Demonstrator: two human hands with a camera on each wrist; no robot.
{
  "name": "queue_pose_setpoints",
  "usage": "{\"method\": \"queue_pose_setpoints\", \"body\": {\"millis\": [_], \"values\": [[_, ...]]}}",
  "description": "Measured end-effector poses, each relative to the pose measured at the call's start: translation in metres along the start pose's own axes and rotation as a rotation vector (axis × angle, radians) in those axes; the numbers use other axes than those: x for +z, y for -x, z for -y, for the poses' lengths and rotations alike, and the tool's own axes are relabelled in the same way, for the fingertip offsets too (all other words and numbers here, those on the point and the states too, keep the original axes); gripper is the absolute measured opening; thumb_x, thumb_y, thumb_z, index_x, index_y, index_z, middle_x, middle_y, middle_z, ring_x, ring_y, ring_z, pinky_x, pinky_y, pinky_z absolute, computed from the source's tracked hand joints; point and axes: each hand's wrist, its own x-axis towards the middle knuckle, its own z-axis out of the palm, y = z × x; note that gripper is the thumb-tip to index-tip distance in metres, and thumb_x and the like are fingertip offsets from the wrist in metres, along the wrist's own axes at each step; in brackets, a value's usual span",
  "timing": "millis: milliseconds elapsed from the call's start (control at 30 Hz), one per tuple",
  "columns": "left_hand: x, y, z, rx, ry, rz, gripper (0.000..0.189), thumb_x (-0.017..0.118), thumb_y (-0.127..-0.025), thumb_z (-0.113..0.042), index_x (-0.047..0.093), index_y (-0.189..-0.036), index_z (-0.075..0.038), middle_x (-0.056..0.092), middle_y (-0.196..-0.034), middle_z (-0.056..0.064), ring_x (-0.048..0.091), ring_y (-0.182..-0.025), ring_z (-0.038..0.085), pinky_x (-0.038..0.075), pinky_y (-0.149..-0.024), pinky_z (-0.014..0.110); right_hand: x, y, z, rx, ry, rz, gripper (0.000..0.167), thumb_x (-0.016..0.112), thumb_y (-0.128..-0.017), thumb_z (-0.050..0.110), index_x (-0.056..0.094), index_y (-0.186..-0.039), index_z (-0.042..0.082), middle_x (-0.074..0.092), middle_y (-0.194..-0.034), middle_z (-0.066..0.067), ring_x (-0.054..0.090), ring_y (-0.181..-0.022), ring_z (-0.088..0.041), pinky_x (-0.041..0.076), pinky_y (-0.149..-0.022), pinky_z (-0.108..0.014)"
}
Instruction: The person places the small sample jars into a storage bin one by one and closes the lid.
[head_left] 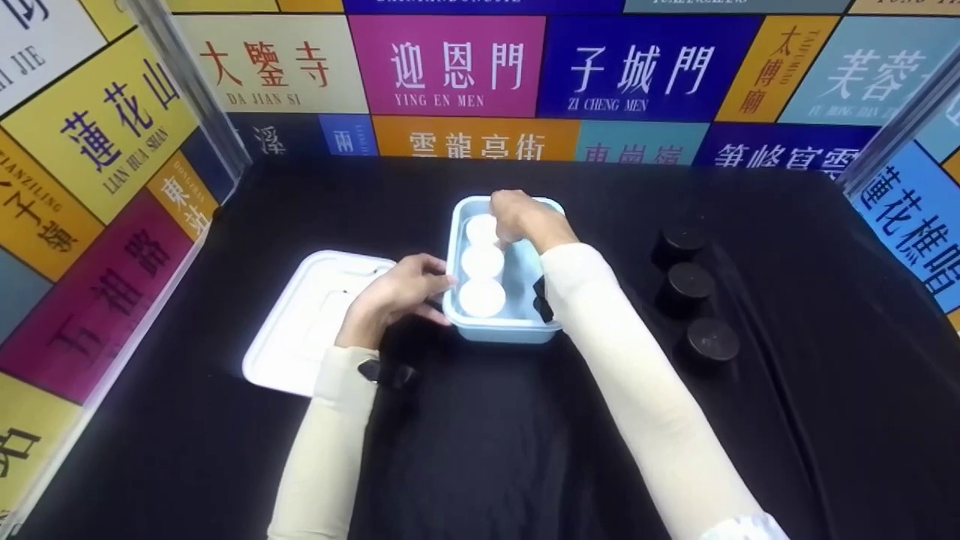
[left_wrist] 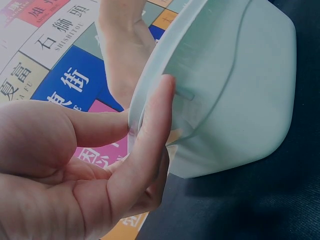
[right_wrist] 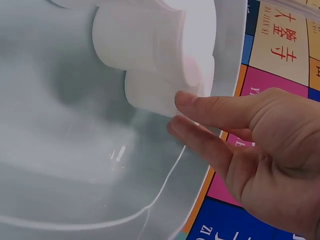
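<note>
A light blue plastic box (head_left: 498,331) stands lidless on the black cloth, its rounded wall (left_wrist: 250,90) filling much of the left wrist view. My left hand (head_left: 401,292) pinches its left rim between thumb and fingers (left_wrist: 152,130). Three white cylinders (head_left: 482,298) with round tops line the box's left side. Over the far end reaches my right hand (head_left: 529,217), beside the farthest cylinder (right_wrist: 150,92). In the right wrist view its thumb tip overlaps that cylinder's edge, with the index fingertip just below; the fingers do not wrap round it.
A white lid (head_left: 300,330) lies flat left of the box, partly behind my left forearm. Three black round pieces (head_left: 712,341) stand in a row at the right. Colourful sign-covered panels (head_left: 450,67) wall the table at the back and both sides.
</note>
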Motion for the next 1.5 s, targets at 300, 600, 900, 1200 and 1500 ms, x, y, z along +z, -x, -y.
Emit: {"method": "queue_pose_setpoints", "body": {"millis": [300, 600, 900, 1200, 1500], "values": [[0.002, -0.001, 0.000, -0.006, 0.007, 0.011, 0.041, 0.053, -0.103, -0.007, 0.038, -0.138, 0.007, 0.053, -0.113, 0.020, 0.065, -0.092, 0.027, 0.069, -0.072, 0.037, -0.013, 0.016, -0.017, -0.067, -0.055, 0.003, 0.061, 0.069, -0.094, 0.012, 0.044, -0.149, 0.013, 0.050, -0.150, -0.010, 0.048, -0.133, -0.026, 0.040, -0.123, -0.050], [0.001, -0.001, -0.004, 0.003, 0.002, 0.011, 0.041, 0.052, -0.103, -0.007, 0.038, -0.139, 0.007, 0.054, -0.109, 0.020, 0.066, -0.086, 0.025, 0.069, -0.070, 0.035, -0.019, 0.038, -0.028, -0.208, -0.157, -0.109, 0.058, 0.068, -0.095, 0.014, 0.045, -0.147, 0.007, 0.053, -0.147, -0.016, 0.050, -0.137, -0.030, 0.043, -0.122, -0.047], [0.000, 0.001, -0.004, -0.006, 0.005, 0.009, 0.041, 0.052, -0.103, -0.007, 0.038, -0.139, 0.007, 0.053, -0.110, 0.018, 0.064, -0.089, 0.024, 0.069, -0.071, 0.035, -0.004, 0.068, -0.040, -0.261, -0.220, -0.265, 0.049, 0.072, -0.093, 0.019, 0.056, -0.138, 0.004, 0.059, -0.139, -0.015, 0.052, -0.133, -0.030, 0.045, -0.119, -0.045], [0.000, 0.001, -0.002, -0.006, -0.002, 0.019, 0.041, 0.052, -0.103, -0.007, 0.039, -0.139, 0.007, 0.054, -0.111, 0.019, 0.063, -0.092, 0.025, 0.069, -0.072, 0.036, 0.012, 0.101, -0.057, -0.266, -0.239, -0.389, 0.046, 0.072, -0.093, 0.017, 0.060, -0.135, 0.005, 0.060, -0.134, -0.015, 0.052, -0.130, -0.031, 0.045, -0.117, -0.047], [0.000, 0.000, -0.001, 0.018, 0.022, 0.033, 0.041, 0.050, -0.103, -0.004, 0.036, -0.139, 0.009, 0.052, -0.107, 0.017, 0.063, -0.088, 0.022, 0.069, -0.070, 0.036, 0.023, 0.127, -0.078, -0.291, -0.290, -0.484, 0.046, 0.074, -0.091, 0.016, 0.061, -0.135, 0.006, 0.060, -0.134, -0.015, 0.054, -0.130, -0.032, 0.046, -0.117, -0.049]]}}
